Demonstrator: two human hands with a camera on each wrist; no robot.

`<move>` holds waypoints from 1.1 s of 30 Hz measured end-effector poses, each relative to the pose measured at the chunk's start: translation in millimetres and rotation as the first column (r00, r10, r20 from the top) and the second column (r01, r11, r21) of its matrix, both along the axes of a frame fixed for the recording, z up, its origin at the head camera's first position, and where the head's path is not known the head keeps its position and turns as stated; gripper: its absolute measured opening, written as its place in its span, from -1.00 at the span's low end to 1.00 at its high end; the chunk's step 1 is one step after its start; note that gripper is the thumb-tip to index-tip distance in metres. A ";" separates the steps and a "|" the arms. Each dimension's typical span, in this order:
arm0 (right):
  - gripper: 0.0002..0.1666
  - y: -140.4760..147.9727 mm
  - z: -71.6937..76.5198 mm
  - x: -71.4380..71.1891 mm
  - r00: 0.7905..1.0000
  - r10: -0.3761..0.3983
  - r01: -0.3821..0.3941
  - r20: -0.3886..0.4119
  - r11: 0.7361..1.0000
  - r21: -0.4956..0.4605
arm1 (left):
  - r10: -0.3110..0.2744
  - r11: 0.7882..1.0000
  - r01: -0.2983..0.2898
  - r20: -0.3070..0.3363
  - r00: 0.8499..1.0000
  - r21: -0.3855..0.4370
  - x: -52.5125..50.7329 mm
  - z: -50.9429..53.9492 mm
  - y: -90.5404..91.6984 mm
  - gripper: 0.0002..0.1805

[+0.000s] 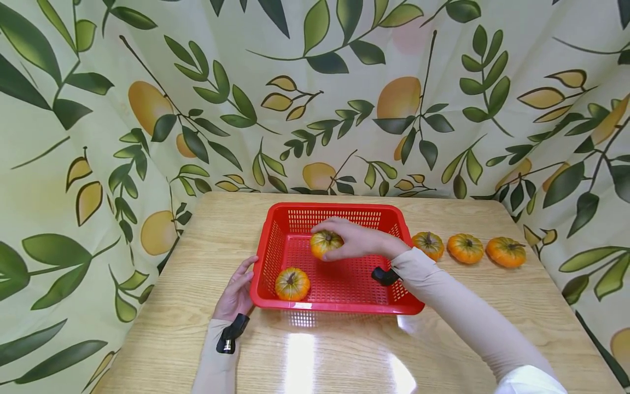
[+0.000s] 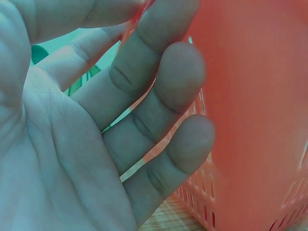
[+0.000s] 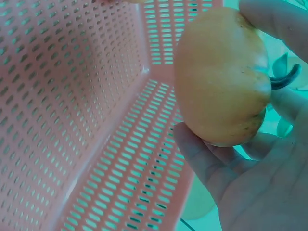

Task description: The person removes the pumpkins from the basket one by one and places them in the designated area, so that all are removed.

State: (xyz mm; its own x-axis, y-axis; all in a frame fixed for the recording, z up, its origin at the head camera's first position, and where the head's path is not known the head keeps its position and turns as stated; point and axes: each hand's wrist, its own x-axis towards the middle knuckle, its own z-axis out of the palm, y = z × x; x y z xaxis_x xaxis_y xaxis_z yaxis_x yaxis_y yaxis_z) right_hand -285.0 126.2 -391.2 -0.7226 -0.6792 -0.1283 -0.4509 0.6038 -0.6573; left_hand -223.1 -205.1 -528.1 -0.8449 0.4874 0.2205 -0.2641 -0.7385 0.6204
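Over the inside of a red plastic basket [image 1: 339,307], my right hand [image 1: 356,239] grips a small orange-and-green pumpkin [image 1: 322,244]. Thumb and fingers hold its sides in the right wrist view, where the pumpkin [image 3: 219,79] shows its dark curved stem toward the palm. Another pumpkin [image 1: 292,284] lies in the basket's front left corner. At the basket's left wall is my left hand [image 1: 236,293], its fingertips at the rim. The left wrist view shows that hand [image 2: 120,115] with loosely extended fingers beside the red wall [image 2: 260,96] and nothing in the palm.
To the right of the basket, a row of three pumpkins, the near one [image 1: 427,245], a middle one [image 1: 465,248] and an outer one [image 1: 506,252], lies on the wooden table [image 1: 172,328]. A leaf-patterned curtain [image 1: 315,98] hangs behind and at both sides.
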 end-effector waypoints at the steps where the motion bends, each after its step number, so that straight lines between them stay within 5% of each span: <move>1: -0.28 2.4 1.8 1.9 1.000 -0.005 0.005 -0.009 1.000 -0.006 | 0.001 1.000 -0.001 -0.002 1.000 -0.006 -0.2 -0.1 -0.1 -0.57; 26: -0.27 65.0 23.4 22.2 0.971 -0.238 0.237 -0.002 0.968 -0.076 | 0.003 1.000 -0.003 -0.003 1.000 -0.016 1.1 1.7 -0.6 -0.53; 33: -0.23 78.9 27.8 30.5 0.970 -0.241 0.238 -0.024 0.967 -0.095 | 0.029 0.998 -0.029 0.009 1.000 -0.056 1.0 1.5 -0.3 -0.54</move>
State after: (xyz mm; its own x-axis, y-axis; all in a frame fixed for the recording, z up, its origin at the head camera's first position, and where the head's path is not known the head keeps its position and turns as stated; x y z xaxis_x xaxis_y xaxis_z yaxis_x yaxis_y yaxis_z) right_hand -254.5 205.1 -363.4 -0.8688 -0.4931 -0.0456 -0.3239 0.6356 -0.7008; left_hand -222.1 -205.5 -526.6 -0.8609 0.4738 0.1855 -0.2490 -0.7102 0.6585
